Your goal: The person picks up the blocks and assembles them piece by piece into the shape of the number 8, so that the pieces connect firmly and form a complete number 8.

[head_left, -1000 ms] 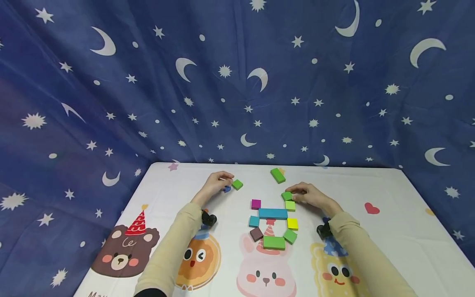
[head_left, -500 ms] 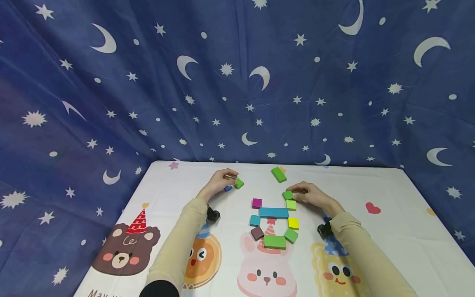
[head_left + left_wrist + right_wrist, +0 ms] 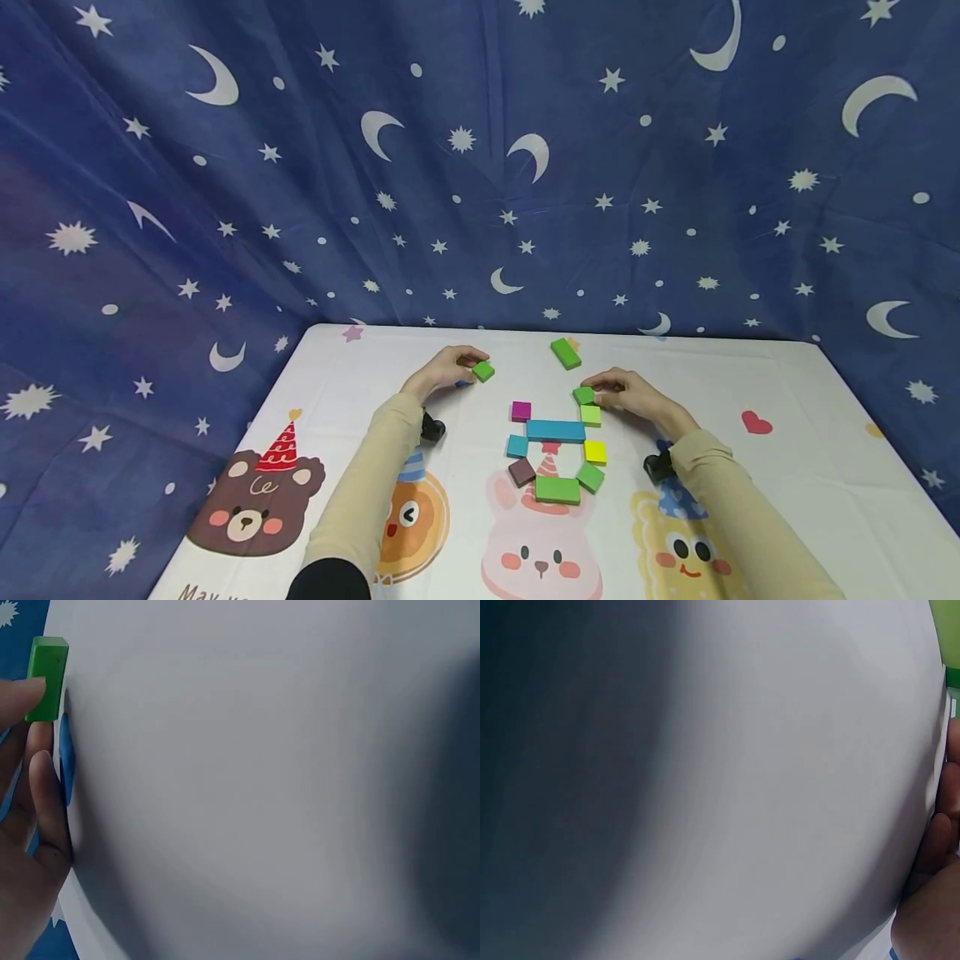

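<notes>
My left hand (image 3: pixel 448 369) pinches a small green block (image 3: pixel 483 371) between thumb and fingers at the back of the table; the left wrist view shows the thumb across the block's face. A blue piece (image 3: pixel 67 759) lies under that hand, mostly hidden in the head view. My right hand (image 3: pixel 630 393) holds another green block (image 3: pixel 583 396) by its side, touching the top of a lime block (image 3: pixel 590 416). Below these, a long blue block (image 3: pixel 555 431) spans the middle of a block outline. Only curled fingers (image 3: pixel 949 791) show at the right wrist view's edge.
The outline also has magenta (image 3: pixel 521 411), teal (image 3: pixel 517 447), yellow (image 3: pixel 595 452), brown (image 3: pixel 522 472) and green blocks (image 3: pixel 557 490). A loose green block (image 3: pixel 566 353) lies near the back edge. A starry blue curtain (image 3: pixel 450 167) hangs behind the printed white tablecloth (image 3: pixel 810 467).
My left hand has moved right, from beside the blue piece to the small green block, and now pinches it. The right hand stays at its green block. The view has shifted slightly.
</notes>
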`<state>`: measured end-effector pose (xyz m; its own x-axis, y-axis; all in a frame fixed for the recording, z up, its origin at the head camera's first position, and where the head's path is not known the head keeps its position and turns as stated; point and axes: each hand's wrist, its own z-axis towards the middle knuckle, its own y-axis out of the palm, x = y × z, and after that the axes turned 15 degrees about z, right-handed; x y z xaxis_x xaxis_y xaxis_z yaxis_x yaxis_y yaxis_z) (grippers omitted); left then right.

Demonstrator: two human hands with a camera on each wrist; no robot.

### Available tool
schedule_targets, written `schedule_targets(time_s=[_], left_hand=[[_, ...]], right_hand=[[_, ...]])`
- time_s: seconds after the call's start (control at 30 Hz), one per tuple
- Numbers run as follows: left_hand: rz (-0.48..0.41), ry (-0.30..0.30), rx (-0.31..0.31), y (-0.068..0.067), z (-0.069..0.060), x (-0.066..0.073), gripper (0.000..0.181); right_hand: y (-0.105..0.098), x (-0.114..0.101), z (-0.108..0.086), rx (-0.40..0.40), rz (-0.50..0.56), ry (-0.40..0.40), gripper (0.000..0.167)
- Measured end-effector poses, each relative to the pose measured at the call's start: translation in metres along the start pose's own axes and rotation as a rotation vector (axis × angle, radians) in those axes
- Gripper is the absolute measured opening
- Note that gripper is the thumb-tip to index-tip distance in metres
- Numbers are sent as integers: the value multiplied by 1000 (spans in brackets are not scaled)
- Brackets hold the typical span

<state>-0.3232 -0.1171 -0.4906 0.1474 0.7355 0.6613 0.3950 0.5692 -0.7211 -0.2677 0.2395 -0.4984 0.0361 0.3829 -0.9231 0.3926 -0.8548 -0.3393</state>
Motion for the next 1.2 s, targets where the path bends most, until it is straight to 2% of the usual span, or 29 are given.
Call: schedule_targets(time_s=[0.3, 0.83, 1.2], left_hand=[[5, -2, 43, 5, 2, -4, 44], [29, 21, 58, 7, 3, -4, 39], [37, 29, 70, 8, 0, -4, 36]], right_hand=[[1, 1, 0, -1, -3, 12, 36], [0, -1, -1, -10, 11, -9, 36], [1, 3, 2, 10, -4, 25, 34]])
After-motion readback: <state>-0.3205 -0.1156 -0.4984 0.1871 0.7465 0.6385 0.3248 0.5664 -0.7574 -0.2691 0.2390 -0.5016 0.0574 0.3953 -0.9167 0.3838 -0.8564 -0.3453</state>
